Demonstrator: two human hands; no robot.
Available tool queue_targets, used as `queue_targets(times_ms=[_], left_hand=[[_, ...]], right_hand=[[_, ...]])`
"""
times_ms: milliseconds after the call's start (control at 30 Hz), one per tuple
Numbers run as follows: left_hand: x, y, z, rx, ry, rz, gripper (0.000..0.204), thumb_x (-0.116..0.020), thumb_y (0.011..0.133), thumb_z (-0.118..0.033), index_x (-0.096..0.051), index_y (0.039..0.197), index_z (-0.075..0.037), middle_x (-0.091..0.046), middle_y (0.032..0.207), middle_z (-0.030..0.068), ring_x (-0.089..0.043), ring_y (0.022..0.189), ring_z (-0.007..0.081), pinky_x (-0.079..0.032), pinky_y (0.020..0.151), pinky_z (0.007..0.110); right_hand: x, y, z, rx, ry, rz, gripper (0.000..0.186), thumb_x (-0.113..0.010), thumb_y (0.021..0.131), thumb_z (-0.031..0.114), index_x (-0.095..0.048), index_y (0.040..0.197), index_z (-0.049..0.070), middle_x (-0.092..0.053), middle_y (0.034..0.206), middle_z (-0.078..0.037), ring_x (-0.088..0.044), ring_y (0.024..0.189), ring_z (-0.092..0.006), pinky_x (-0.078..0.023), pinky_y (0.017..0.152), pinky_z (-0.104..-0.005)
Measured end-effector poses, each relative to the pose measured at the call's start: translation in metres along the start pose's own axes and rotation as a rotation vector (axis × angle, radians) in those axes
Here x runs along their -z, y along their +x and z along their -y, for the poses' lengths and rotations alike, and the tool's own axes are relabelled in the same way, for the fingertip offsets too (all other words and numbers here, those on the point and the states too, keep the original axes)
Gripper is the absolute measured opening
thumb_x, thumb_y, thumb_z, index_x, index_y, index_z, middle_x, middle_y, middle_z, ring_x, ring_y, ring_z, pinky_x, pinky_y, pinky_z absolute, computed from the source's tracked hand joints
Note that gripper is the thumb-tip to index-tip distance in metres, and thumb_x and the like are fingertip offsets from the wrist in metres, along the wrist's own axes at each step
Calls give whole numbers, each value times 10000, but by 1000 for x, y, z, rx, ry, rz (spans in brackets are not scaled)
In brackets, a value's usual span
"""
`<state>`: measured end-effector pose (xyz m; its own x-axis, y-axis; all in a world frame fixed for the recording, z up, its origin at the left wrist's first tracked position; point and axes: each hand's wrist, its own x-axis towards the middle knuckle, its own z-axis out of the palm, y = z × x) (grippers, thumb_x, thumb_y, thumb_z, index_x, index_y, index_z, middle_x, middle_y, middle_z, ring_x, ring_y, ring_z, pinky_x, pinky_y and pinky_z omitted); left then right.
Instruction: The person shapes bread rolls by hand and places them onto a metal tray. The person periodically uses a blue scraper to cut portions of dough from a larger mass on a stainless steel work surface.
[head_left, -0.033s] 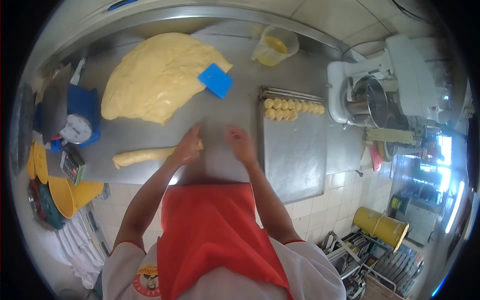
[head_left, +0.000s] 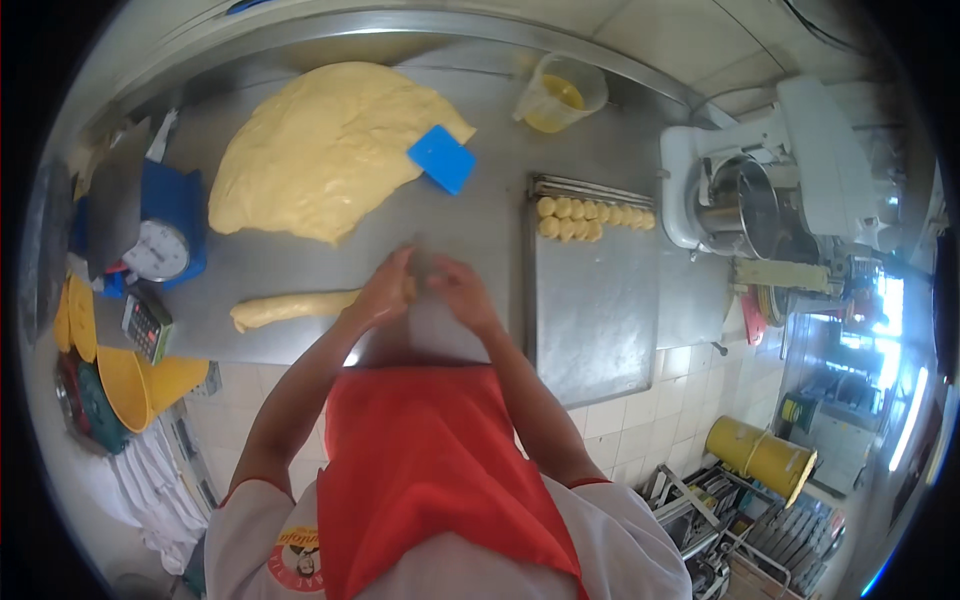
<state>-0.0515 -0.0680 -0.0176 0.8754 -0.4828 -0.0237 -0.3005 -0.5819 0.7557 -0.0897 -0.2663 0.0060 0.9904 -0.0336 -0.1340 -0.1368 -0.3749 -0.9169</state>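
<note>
So the left hand (head_left: 386,291) is wrapped round the right end of the dough rope (head_left: 292,309) on the steel table (head_left: 490,235), probably steadying it. The right hand (head_left: 463,292) is just beside, fingers curled; can't tell if it's gripping anything. Tray (head_left: 595,315) sits rightward, presumably for reach.

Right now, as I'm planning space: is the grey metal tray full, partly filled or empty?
Partly filled: the grey metal tray has two rows of small round yellow dough pieces along its far end, bare metal nearer.
</note>
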Motion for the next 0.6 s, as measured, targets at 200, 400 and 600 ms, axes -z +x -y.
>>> queue_targets(times_ms=[200,400,600], left_hand=[[26,-14,-4,118,-149,149,528,-705,716,-61,-528,1208,6,-625,1098,268,-608,1027,430,-500,884,477],[27,-5,-27,315,48,274,175,-593,798,-105,-694,882,11,-681,937,252,-653,922,422,-527,803,504],[12,5,-12,254,190,392,213,-592,797,-188,-714,853,-23,-690,931,233,-662,912,410,-536,801,485]], right_hand=[[-63,7,25,-179,32,93,261,-606,930,218,-693,1063,12,-704,915,-171,-681,840,-317,-527,787,-402],[-85,-6,47,-156,-429,-194,328,-511,965,273,-681,933,-6,-667,887,-260,-636,826,-456,-510,754,-493],[-67,8,48,-216,-594,-26,334,-495,958,272,-669,886,-4,-671,827,-230,-644,792,-411,-500,698,-478]])
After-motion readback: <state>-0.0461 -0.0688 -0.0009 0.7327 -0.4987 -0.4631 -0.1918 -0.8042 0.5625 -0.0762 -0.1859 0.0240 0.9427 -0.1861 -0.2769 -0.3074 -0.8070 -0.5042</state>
